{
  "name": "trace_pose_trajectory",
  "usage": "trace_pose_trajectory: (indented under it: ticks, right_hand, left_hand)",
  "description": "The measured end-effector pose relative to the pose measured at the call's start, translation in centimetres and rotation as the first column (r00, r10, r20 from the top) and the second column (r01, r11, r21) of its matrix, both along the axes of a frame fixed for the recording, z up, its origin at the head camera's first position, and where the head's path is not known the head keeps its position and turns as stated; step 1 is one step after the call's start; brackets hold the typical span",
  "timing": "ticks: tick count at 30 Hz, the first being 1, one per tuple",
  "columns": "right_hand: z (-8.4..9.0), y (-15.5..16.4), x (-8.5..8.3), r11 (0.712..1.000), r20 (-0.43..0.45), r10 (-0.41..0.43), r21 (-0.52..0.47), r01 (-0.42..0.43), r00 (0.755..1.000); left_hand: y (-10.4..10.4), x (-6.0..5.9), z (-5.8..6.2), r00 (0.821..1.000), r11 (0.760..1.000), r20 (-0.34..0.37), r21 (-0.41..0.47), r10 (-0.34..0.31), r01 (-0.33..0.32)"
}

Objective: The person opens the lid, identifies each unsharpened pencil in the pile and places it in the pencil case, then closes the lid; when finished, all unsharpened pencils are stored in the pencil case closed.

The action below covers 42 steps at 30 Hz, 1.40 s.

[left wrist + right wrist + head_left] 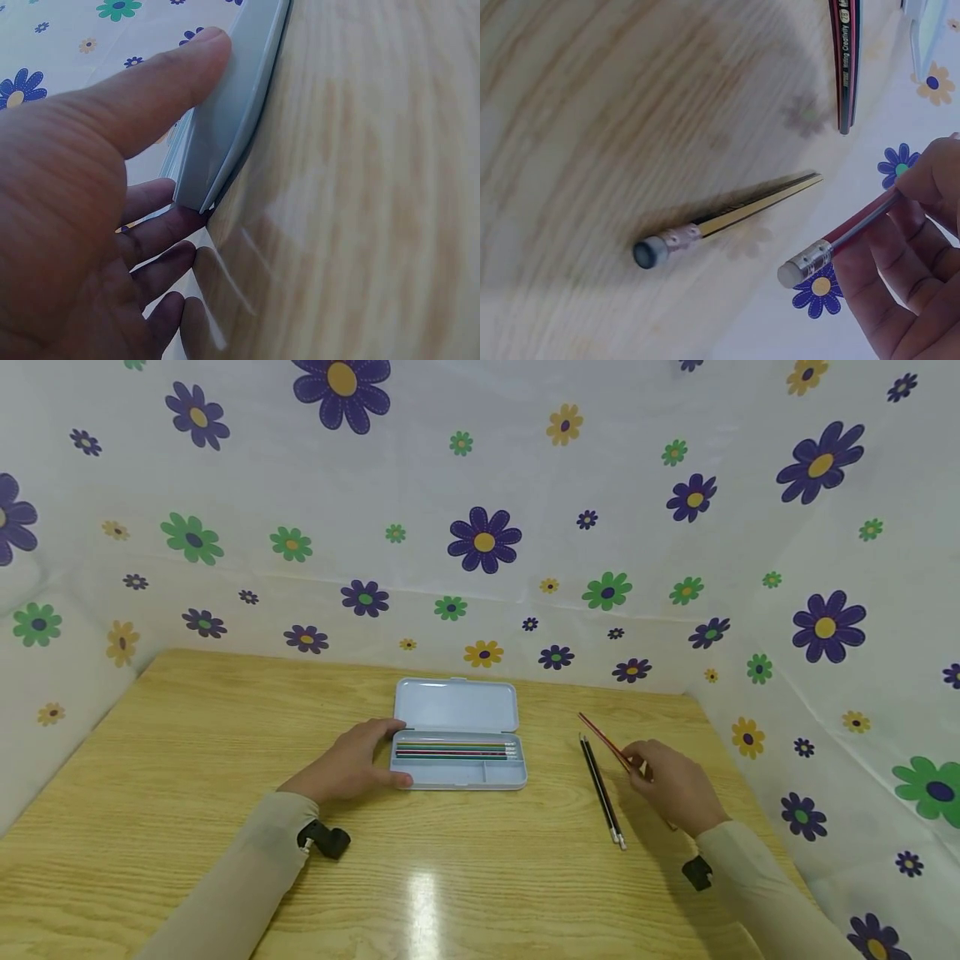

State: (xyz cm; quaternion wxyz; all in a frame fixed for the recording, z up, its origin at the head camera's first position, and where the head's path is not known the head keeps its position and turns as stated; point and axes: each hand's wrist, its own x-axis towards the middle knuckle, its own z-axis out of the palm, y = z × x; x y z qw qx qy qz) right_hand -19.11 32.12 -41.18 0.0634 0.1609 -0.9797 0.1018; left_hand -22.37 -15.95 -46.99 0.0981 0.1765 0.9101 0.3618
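Observation:
A pale blue pencil case (438,774) lies open on the table, its lid (456,706) folded back. My left hand (352,764) holds its left end, thumb along the front side and fingers round the far corner. Several pencils (450,750) lie side by side in the long back compartment, white erasers to the right. My right hand (675,781) pinches a red pencil (862,219) between thumb and fingers, its white eraser end pointing back toward the wrist. Below it on the table lies a yellow-and-black pencil (754,208) with a dark eraser.
Two dark pencils (602,789) lie together on the wood-grain table (225,727), between the case and my right hand, erasers toward me. In the case's front part, a small divider (484,772) stands right of centre. A flower-patterned cloth (420,485) hangs behind and along both sides.

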Motion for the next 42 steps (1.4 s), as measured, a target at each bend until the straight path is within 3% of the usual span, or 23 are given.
trace_pose_trajectory:
  ticks: [21, 29, 37, 42]
  right_hand:
    - [0.4, -2.0, -1.1, 0.996, -0.145, 0.082, 0.037, -0.078, 0.986]
    - [0.2, -3.4, -1.6, 0.987, -0.240, 0.160, 0.064, -0.149, 0.957]
    - [0.8, -5.1, -2.0, 0.980, -0.262, 0.197, 0.082, -0.182, 0.945]
    - [0.5, -6.4, -2.5, 0.963, -0.323, 0.258, 0.163, -0.215, 0.911]
  left_hand:
    - [-0.1, -0.1, -0.1, 1.000, 1.000, 0.025, 0.007, 0.009, -0.010]
    - [-0.1, -0.1, -0.1, 1.000, 1.000, 0.021, 0.000, 0.008, -0.008]
    - [-0.1, -0.2, -0.3, 1.000, 1.000, 0.016, 0.004, 0.008, -0.009]
    - [-0.1, -0.1, -0.1, 1.000, 1.000, 0.023, 0.008, 0.014, -0.014]
